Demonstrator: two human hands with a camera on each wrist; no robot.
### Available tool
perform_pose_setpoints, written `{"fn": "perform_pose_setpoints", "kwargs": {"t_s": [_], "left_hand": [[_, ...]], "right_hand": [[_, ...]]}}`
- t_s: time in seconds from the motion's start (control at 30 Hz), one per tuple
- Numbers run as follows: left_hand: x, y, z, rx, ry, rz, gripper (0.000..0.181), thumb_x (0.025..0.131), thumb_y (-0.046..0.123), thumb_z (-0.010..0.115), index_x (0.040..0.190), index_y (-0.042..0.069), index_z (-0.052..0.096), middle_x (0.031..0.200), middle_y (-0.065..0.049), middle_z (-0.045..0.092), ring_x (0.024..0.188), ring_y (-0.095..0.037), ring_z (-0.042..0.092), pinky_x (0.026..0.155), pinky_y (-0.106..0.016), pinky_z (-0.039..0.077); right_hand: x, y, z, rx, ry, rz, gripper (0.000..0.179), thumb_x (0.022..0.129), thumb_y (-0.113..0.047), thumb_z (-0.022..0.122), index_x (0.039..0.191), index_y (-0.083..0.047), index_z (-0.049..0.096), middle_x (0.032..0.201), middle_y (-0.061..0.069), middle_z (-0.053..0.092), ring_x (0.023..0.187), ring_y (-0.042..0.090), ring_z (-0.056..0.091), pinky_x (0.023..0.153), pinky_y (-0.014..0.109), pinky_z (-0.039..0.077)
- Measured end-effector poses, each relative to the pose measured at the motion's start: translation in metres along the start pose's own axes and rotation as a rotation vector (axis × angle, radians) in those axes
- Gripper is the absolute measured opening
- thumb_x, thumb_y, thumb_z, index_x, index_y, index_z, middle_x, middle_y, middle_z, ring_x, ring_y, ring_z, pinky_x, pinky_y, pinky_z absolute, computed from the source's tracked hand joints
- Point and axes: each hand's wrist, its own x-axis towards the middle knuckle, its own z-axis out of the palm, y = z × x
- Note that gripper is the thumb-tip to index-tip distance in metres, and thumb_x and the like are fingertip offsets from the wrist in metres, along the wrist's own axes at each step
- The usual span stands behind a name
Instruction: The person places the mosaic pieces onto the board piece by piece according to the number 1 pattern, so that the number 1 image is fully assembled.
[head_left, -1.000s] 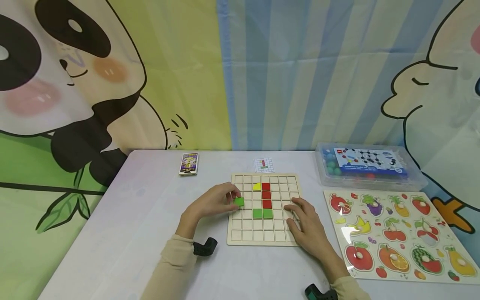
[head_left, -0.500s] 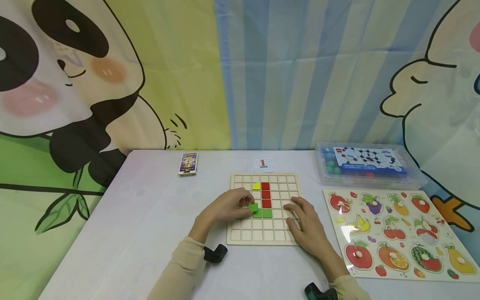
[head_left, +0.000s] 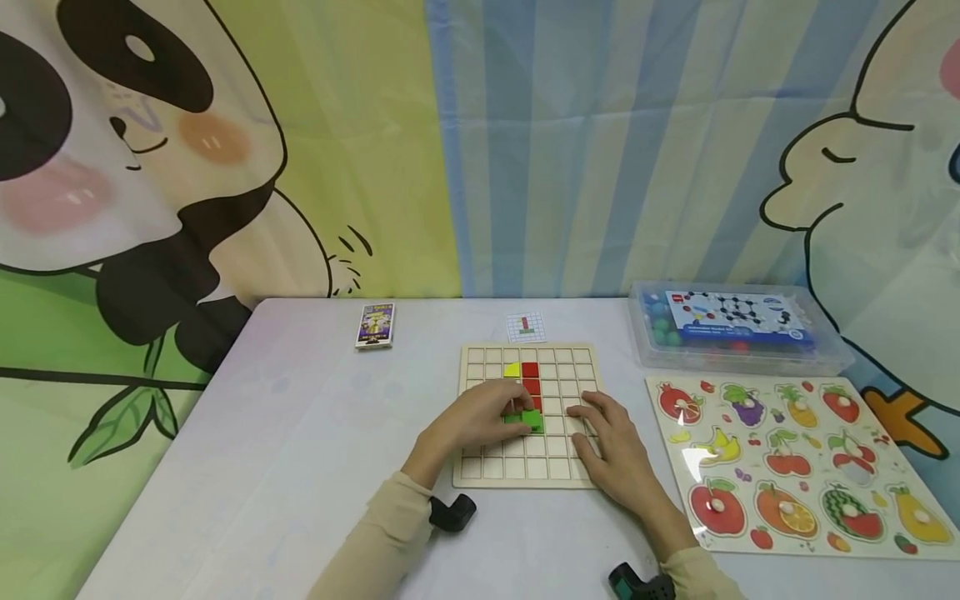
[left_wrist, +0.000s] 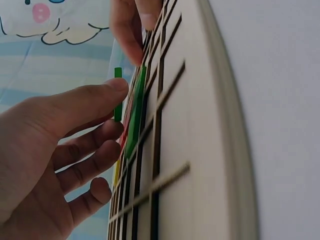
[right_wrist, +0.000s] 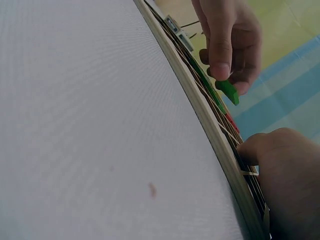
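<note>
Thumb and fingertips of my left hand point(head_left: 476, 417) pinch a small green square tile point(right_wrist: 228, 91), held just above the gridded wooden board point(head_left: 480, 477). Below it, green tiles point(left_wrist: 135, 120) lie in the grid, partly covered by the hand in the head view. A column of red squares point(head_left: 530, 369) runs up from there, its lower part half hidden behind the fingers. Beside the top red square sits a yellow piece point(head_left: 512, 369) with a slanted side. My right hand point(head_left: 615, 450) rests with spread fingers at the board's right edge and holds nothing.
Behind the board lies a small pattern card point(head_left: 525, 327). A card pack point(head_left: 374, 326) is at the back left. On the right are a clear plastic box point(head_left: 738, 354) with coloured balls and a fruit puzzle board point(head_left: 750, 467). A cartoon-print curtain point(head_left: 555, 150) hangs behind the table.
My left hand has carried the green tile rightward from the board's left side to over the green tiles in the middle. The right hand has stayed in place.
</note>
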Motion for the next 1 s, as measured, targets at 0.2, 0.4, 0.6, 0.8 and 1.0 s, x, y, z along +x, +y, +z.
{"fn": "perform_pose_setpoints", "kwargs": {"t_s": [0.2, 0.4, 0.6, 0.8, 1.0], "left_hand": [[0.007, 0.014, 0.005, 0.064, 0.014, 0.003, 0.022, 0.084, 0.036, 0.070, 0.099, 0.022, 0.063, 0.090, 0.009, 0.059, 0.082, -0.004, 0.050, 0.072, -0.019, 0.042], [0.008, 0.022, 0.007, 0.114, 0.002, -0.026, 0.023, 0.083, 0.038, 0.070, 0.099, 0.023, 0.062, 0.092, 0.010, 0.057, 0.082, -0.004, 0.048, 0.068, -0.020, 0.042], [0.009, 0.024, 0.009, 0.164, 0.010, -0.040, 0.023, 0.083, 0.039, 0.070, 0.099, 0.024, 0.063, 0.091, 0.011, 0.055, 0.083, -0.004, 0.048, 0.067, -0.021, 0.042], [0.009, 0.028, 0.011, 0.191, 0.004, -0.051, 0.023, 0.082, 0.038, 0.072, 0.098, 0.025, 0.063, 0.090, 0.010, 0.053, 0.086, -0.006, 0.049, 0.066, -0.021, 0.042], [0.007, 0.030, 0.010, 0.201, 0.019, -0.079, 0.026, 0.080, 0.041, 0.073, 0.097, 0.024, 0.064, 0.090, 0.009, 0.052, 0.083, -0.006, 0.048, 0.064, -0.020, 0.041]], "right_hand": [[-0.001, -0.002, 0.000, 0.007, -0.006, 0.007, 0.032, 0.085, -0.012, 0.065, 0.117, -0.012, 0.061, 0.138, 0.014, 0.044, 0.132, 0.036, 0.035, 0.098, 0.060, 0.032], [0.000, -0.005, 0.002, 0.006, -0.014, 0.018, 0.032, 0.086, -0.013, 0.064, 0.118, -0.013, 0.060, 0.139, 0.013, 0.043, 0.133, 0.035, 0.035, 0.099, 0.060, 0.032], [0.001, -0.007, 0.003, 0.002, -0.022, 0.020, 0.033, 0.086, -0.013, 0.064, 0.118, -0.014, 0.060, 0.140, 0.013, 0.043, 0.133, 0.034, 0.034, 0.100, 0.059, 0.031], [0.000, -0.009, 0.004, 0.000, -0.027, 0.019, 0.032, 0.086, -0.014, 0.065, 0.118, -0.014, 0.060, 0.140, 0.012, 0.043, 0.134, 0.033, 0.034, 0.100, 0.059, 0.031], [0.002, -0.010, 0.004, -0.005, -0.022, 0.015, 0.033, 0.086, -0.014, 0.065, 0.118, -0.014, 0.060, 0.140, 0.012, 0.043, 0.134, 0.033, 0.034, 0.100, 0.059, 0.031]]}}
